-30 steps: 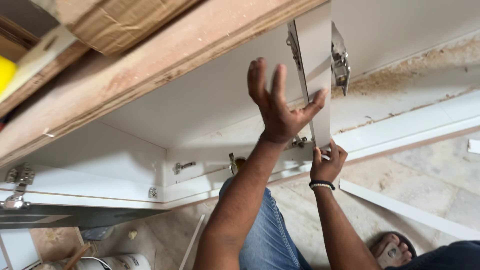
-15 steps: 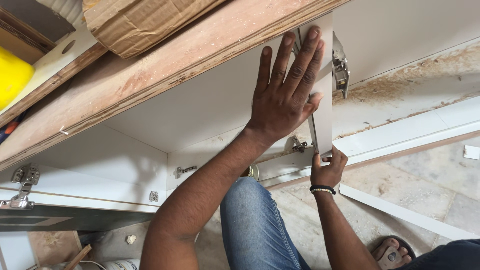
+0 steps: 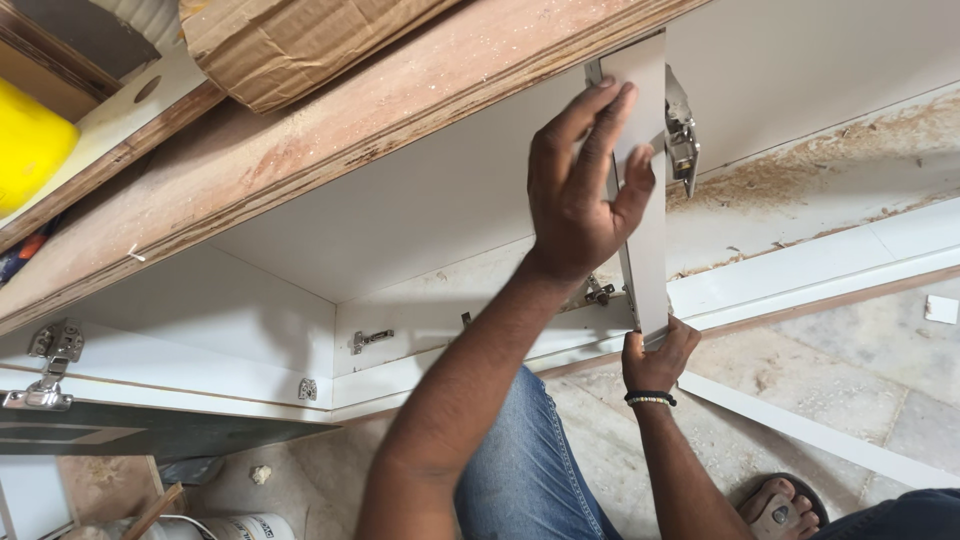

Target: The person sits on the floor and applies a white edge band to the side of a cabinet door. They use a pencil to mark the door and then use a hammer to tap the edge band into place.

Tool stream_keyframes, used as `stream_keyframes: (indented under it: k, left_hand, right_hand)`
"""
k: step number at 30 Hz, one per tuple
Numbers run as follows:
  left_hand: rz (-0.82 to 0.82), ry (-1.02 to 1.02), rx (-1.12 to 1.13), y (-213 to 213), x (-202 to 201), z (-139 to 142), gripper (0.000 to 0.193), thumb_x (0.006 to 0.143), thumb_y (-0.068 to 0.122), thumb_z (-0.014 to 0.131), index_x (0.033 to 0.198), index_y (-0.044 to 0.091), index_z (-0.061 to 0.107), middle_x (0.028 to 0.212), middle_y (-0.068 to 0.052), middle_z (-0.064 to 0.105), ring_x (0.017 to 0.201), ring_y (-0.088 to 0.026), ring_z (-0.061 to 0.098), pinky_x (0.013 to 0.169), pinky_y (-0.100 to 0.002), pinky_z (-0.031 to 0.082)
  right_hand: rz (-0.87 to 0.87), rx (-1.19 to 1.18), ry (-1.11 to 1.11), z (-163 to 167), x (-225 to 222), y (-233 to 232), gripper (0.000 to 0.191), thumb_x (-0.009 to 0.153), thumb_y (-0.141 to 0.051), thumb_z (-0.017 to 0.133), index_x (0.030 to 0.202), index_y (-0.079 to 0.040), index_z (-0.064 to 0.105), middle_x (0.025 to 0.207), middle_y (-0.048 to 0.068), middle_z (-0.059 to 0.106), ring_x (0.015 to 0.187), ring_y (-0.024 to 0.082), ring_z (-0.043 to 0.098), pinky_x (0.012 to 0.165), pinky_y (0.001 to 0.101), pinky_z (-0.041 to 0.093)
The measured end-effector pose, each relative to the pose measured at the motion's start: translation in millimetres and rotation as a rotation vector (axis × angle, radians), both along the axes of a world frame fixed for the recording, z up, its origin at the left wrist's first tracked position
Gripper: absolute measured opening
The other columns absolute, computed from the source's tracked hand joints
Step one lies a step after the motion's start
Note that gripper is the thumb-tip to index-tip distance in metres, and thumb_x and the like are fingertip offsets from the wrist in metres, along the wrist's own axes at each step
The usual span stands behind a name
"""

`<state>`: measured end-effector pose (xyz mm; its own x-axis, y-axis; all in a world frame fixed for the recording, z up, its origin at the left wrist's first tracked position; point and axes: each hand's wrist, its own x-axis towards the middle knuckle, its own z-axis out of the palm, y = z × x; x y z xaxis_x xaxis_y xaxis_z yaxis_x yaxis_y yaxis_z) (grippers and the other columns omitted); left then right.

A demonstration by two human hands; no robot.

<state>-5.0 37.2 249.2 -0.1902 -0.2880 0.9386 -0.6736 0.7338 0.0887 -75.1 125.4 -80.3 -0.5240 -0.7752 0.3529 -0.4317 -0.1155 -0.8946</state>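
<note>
A narrow white cabinet door [image 3: 650, 270] stands edge-on in front of an open white cabinet [image 3: 420, 210]. My left hand [image 3: 580, 190] grips the door near its top, fingers wrapped over the panel and thumb on the edge. My right hand [image 3: 655, 360], with a beaded band at the wrist, holds the door's bottom corner. A metal hinge [image 3: 682, 140] sits on the door's upper part, just right of my left hand. A small hinge plate [image 3: 597, 292] is fixed inside the cabinet beside the door.
A wooden board [image 3: 330, 150] tops the cabinet, with a cardboard box [image 3: 300, 40] and a yellow object [image 3: 30, 140] above it. Sawdust [image 3: 830, 170] lies inside the cabinet. A white strip [image 3: 800, 425] lies on the tiled floor near my sandalled foot [image 3: 780, 510]. More hinges [image 3: 50, 365] sit at the left.
My left hand went from splayed open beside the door to flat against it, and now grips its upper part. My right hand has stayed on the bottom corner.
</note>
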Motion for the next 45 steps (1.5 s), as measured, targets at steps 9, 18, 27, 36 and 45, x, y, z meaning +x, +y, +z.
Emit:
stream_keyframes:
  k: [9,18,27,36,45]
  left_hand:
    - [-0.113,0.466,0.078,-3.3,-23.8,2.4,0.038,0.102,0.026,0.076,0.133,0.012,0.059,0.109,0.002,0.061,0.086,-0.002,0.063,0.073,-0.017,0.059]
    - [-0.187,0.598,0.131,-4.2,-28.3,8.9,0.024,0.102,0.027,0.079,0.114,0.010,0.065,0.095,0.004,0.063,0.079,-0.003,0.065,0.071,-0.018,0.059]
    - [-0.091,0.530,0.063,-1.1,-30.9,7.7,0.033,0.103,0.028,0.075,0.129,0.011,0.064,0.099,0.003,0.058,0.081,-0.002,0.060,0.068,-0.017,0.056]
    - [-0.075,0.528,0.045,-2.8,-32.9,7.4,0.032,0.104,0.027,0.075,0.129,0.012,0.063,0.098,0.004,0.057,0.080,-0.001,0.058,0.067,-0.017,0.053]
    - [-0.092,0.555,0.026,-6.4,-34.2,6.1,0.030,0.103,0.025,0.076,0.127,0.012,0.064,0.099,0.003,0.058,0.080,-0.001,0.058,0.065,-0.015,0.053]
  right_hand:
    - [-0.001,0.039,-0.001,4.7,-7.7,5.3,0.046,0.083,-0.004,0.066,0.127,0.003,0.053,0.117,0.023,0.052,0.111,0.043,0.054,0.095,0.0537,0.046]
    - [-0.021,-0.019,0.048,9.5,-6.0,-0.2,0.045,0.085,-0.005,0.066,0.127,0.001,0.054,0.118,0.020,0.054,0.113,0.041,0.054,0.097,0.0530,0.045]
    - [-0.005,0.068,0.016,7.7,-7.2,-0.3,0.047,0.083,-0.005,0.064,0.128,0.002,0.054,0.118,0.021,0.053,0.110,0.040,0.054,0.094,0.0525,0.045]
    - [0.023,-0.018,0.012,8.9,-3.1,1.5,0.051,0.088,-0.012,0.072,0.133,0.003,0.054,0.117,0.021,0.056,0.111,0.041,0.057,0.095,0.0532,0.045]
    - [0.061,-0.227,-0.086,73.2,-10.9,-23.6,0.069,0.087,-0.009,0.084,0.145,-0.003,0.048,0.116,0.015,0.053,0.105,0.024,0.056,0.091,0.0401,0.051]
